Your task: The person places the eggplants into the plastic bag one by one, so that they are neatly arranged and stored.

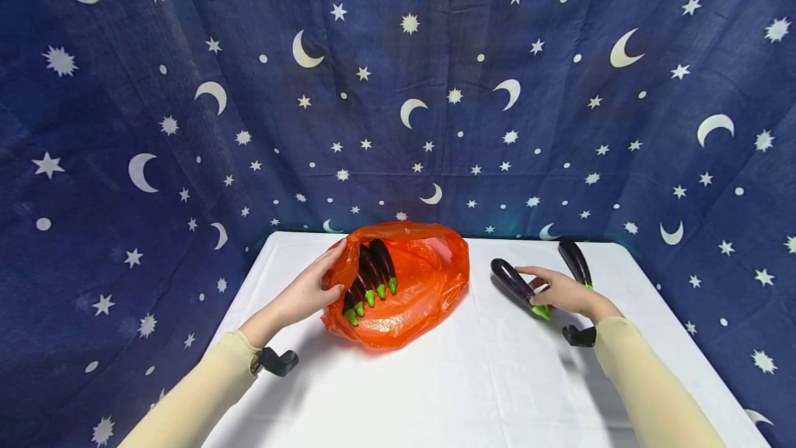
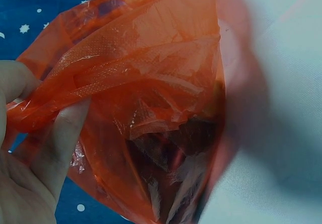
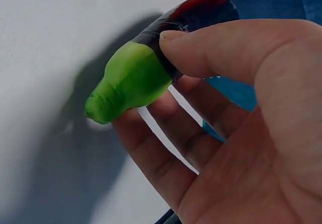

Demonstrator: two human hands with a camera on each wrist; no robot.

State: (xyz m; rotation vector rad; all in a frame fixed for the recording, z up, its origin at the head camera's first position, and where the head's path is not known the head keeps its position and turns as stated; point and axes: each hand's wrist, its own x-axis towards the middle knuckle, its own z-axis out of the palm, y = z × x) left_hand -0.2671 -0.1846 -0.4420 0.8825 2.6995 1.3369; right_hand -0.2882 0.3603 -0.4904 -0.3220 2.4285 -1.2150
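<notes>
An orange plastic bag (image 1: 429, 296) lies with its mouth facing me, and several dark purple eggplants (image 1: 376, 268) with green stems rest inside on its left side. My left hand (image 1: 311, 285) pinches the left rim of the bag between thumb and fingers; the left wrist view shows the bunched plastic (image 2: 55, 95) in that grip. To the right, my right hand (image 1: 562, 292) holds another eggplant (image 1: 513, 278) near its green stem end (image 3: 136, 78), thumb on one side and fingers beneath. The eggplant's far end is partly hidden by the thumb in the right wrist view.
One more eggplant (image 1: 575, 261) lies behind my right hand, near the table's back right. A white cloth covers the table (image 1: 435, 393). Dark blue curtains (image 1: 398, 88) with moons and stars stand behind and at both sides.
</notes>
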